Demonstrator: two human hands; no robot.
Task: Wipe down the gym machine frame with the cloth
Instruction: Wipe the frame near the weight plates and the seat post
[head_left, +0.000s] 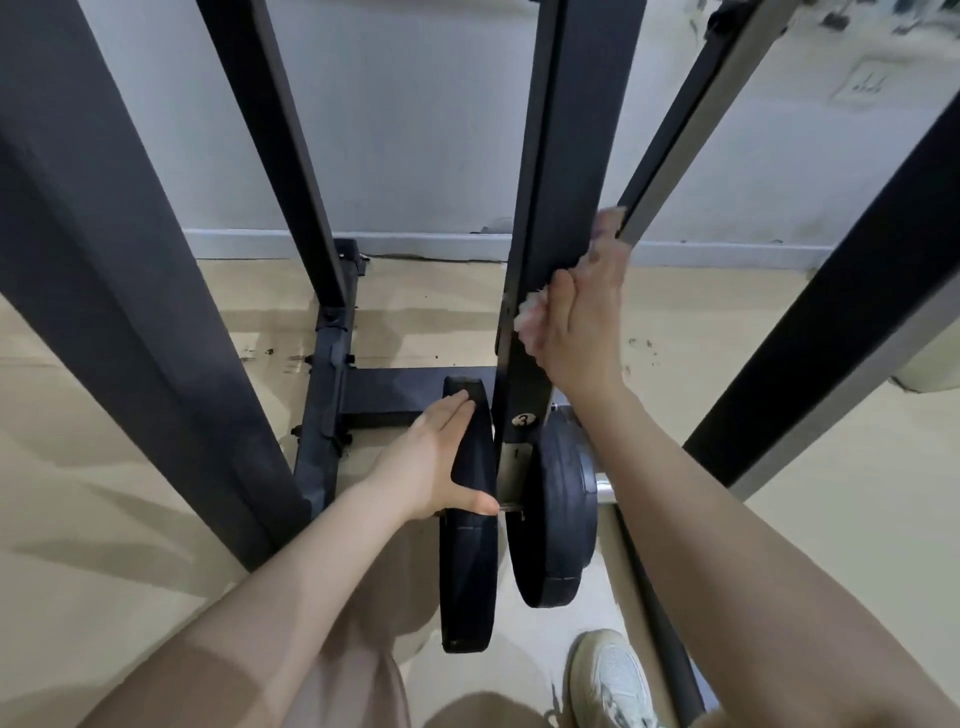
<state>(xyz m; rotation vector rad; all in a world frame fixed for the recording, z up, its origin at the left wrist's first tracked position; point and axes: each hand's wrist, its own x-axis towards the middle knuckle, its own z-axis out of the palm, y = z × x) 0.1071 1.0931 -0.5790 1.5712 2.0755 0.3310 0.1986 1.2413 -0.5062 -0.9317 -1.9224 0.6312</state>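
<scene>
Cloth (531, 317) mostly hidden under right hand (582, 322); fingers unseen

A single figure "3" is seen on a small round sticker (523, 420) fixed low on the dark central upright (571, 156) of the gym machine frame, at about 6 o'clock from the picture's centre. Just below it, a mark like a "1" is made out on a pale plate (517, 453), though not surely. No other text or brand can be read.

Both bare forearms reach forward and down. The left hand (436, 457) lies flat with straight fingers, thumb spread. The right hand (582, 322) is raised higher, fingers curled in a grip.
</scene>
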